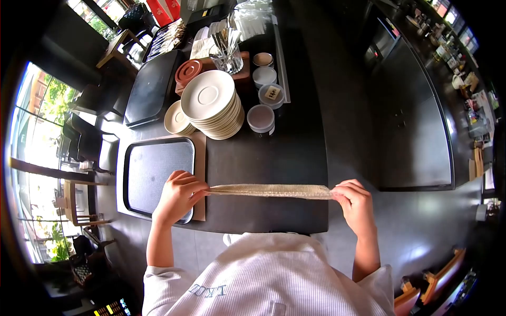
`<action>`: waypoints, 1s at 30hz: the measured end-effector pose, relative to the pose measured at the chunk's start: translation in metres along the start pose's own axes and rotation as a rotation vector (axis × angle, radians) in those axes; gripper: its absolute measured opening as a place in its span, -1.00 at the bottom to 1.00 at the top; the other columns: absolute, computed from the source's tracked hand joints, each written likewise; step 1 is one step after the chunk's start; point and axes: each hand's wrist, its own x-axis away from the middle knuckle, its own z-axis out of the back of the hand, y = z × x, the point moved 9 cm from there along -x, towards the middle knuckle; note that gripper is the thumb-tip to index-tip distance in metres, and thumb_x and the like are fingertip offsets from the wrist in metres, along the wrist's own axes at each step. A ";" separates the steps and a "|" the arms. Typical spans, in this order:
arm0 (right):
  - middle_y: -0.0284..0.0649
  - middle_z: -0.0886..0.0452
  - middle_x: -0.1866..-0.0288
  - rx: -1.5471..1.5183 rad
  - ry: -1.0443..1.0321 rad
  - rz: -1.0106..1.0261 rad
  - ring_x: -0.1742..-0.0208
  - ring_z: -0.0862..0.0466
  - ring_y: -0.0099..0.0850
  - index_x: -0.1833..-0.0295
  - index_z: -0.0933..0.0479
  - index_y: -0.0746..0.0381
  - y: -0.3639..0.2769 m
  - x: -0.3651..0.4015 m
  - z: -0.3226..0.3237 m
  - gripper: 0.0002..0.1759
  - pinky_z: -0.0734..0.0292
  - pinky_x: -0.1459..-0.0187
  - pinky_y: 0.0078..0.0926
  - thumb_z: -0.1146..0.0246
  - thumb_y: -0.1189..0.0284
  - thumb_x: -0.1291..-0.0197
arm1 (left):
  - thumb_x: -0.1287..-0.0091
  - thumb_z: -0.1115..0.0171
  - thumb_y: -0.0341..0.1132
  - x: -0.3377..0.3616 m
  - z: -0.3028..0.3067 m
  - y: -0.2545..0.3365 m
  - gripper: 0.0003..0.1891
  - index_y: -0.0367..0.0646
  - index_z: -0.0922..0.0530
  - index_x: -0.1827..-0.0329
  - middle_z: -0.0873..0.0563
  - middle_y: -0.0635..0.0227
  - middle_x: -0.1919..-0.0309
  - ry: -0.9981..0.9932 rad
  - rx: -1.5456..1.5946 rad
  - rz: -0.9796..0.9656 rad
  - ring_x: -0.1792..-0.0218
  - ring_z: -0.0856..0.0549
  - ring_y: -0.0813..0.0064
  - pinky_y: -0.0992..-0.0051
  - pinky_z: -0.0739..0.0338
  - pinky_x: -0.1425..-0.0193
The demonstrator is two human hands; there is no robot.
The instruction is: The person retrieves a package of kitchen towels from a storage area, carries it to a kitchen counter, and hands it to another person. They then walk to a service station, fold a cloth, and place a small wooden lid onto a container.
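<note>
A beige cloth (269,190), folded into a long narrow strip, is stretched level between my hands above the dark counter. My left hand (179,196) pinches its left end, over the right edge of a black tray (158,168). At the other end, my right hand (354,203) grips the cloth between thumb and fingers, just beyond the counter's right edge. The tray lies flat, partly on a brown board (199,179), and my left hand hides some of its lower right corner.
Beyond the cloth rises a tall stack of cream saucers (208,97), with a shorter saucer stack (176,120) beside it. Lidded tubs (261,117) stand to their right. Farther back are a glass of cutlery (227,55) and stacked black trays (153,87).
</note>
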 end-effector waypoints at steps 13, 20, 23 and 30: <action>-0.26 -0.62 0.23 0.172 0.051 0.631 0.29 -0.66 -0.36 0.32 -0.51 0.20 -0.046 0.012 0.011 -0.80 -0.61 0.19 -0.39 -0.34 0.59 0.12 | 0.05 -0.41 -0.42 0.004 0.012 -0.014 -0.88 -0.14 -0.63 0.45 -0.66 0.39 0.51 0.070 0.029 0.050 0.39 -0.62 0.37 0.40 -0.46 0.13; -0.24 -0.64 0.25 0.097 0.018 0.517 0.32 -0.67 -0.35 0.31 -0.56 0.30 -0.035 0.008 0.017 -0.85 -0.63 0.26 -0.48 -0.30 0.64 0.07 | 0.09 -0.43 -0.43 0.002 0.027 -0.001 -0.87 -0.16 -0.63 0.48 -0.67 0.41 0.53 0.119 -0.017 0.045 0.43 -0.61 0.41 0.41 -0.45 0.14; -0.27 -0.64 0.32 0.116 0.055 0.472 0.32 -0.66 -0.35 0.34 -0.56 0.26 -0.027 0.005 0.014 -0.85 -0.62 0.22 -0.46 -0.33 0.63 0.10 | 0.10 -0.43 -0.43 0.001 0.035 0.011 -0.86 -0.16 -0.63 0.48 -0.67 0.42 0.51 0.142 -0.052 0.030 0.43 -0.61 0.43 0.43 -0.45 0.15; -0.41 -0.62 0.36 0.153 -0.040 0.413 0.37 -0.63 -0.47 0.37 -0.55 0.19 -0.017 0.007 0.009 -0.85 -0.47 -0.11 -0.34 -0.39 0.51 0.08 | 0.12 -0.43 -0.43 -0.002 0.040 0.023 -0.85 -0.14 -0.63 0.47 -0.68 0.44 0.49 0.150 -0.092 0.023 0.41 -0.61 0.45 0.45 -0.45 0.16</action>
